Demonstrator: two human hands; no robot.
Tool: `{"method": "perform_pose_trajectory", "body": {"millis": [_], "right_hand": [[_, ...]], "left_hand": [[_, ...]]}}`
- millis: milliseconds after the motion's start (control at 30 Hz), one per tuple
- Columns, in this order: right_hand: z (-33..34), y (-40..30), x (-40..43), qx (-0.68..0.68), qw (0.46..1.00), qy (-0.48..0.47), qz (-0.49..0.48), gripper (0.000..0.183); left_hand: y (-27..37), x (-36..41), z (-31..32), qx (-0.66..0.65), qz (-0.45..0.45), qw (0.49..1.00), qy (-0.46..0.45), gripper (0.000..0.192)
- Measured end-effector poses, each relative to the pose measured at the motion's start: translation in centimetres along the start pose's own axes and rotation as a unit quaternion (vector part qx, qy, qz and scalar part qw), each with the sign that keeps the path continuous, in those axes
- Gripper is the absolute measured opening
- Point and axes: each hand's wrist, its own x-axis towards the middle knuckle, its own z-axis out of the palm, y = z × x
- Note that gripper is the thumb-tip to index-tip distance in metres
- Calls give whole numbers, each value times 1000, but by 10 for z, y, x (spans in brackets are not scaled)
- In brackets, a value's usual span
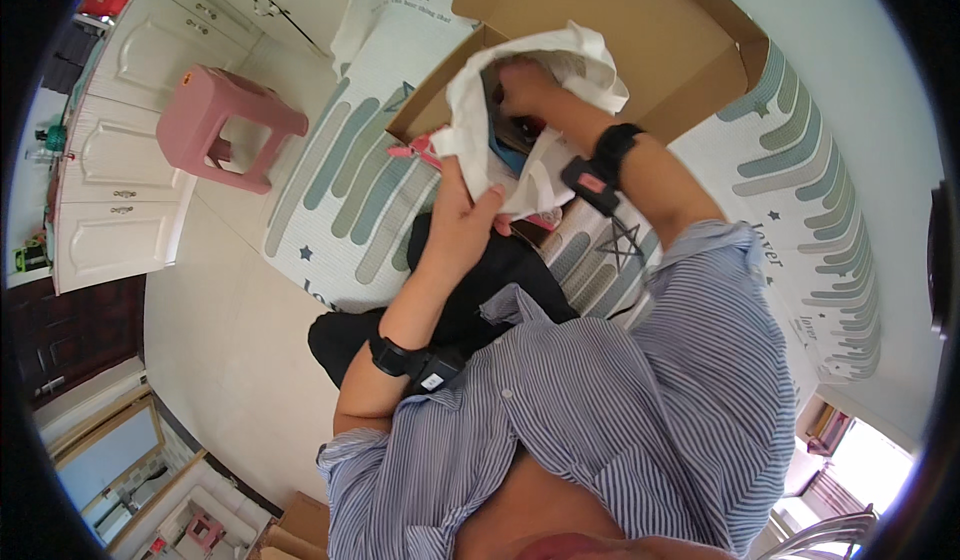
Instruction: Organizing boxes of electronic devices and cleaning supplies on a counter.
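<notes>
A white cloth bag (474,136) is tilted with its mouth towards me, in front of an open cardboard box (645,42). My left hand (465,211) grips the bag's near rim between thumb and fingers. Inside the mouth is my right hand (525,87), its fingers partly hidden, so what they hold cannot be told. A blue flat item (510,156) and some dark things show within the bag. Against its left side lies a pink item (420,149), partly covered. Another pink-edged item (546,218) peeks out below the bag.
The box and bag rest on a patterned quilted cover (360,185). At left a pink plastic stool (225,124) stands on the tiled floor, before white cabinets (120,147). A wall (847,57) runs along the right. My legs in black trousers (487,290) are close below the bag.
</notes>
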Motion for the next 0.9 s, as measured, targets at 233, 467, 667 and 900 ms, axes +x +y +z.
{"method": "perform_pose_trajectory", "body": {"millis": [233, 467, 667, 900], "right_hand": [[-65, 14, -108, 3, 994, -110, -19, 33], [-57, 26, -118, 24, 998, -55, -26, 43], [-41, 10, -127, 25, 999, 27, -15, 51], [-30, 23, -135, 46, 979, 197, -38, 53]], "left_hand": [[10, -9, 6, -26, 4, 1000, -5, 43], [7, -8, 9, -4, -10, 1000, -23, 49], [2, -11, 10, 4, -12, 1000, 2, 49], [0, -7, 12, 8, -25, 999, -26, 46]]}}
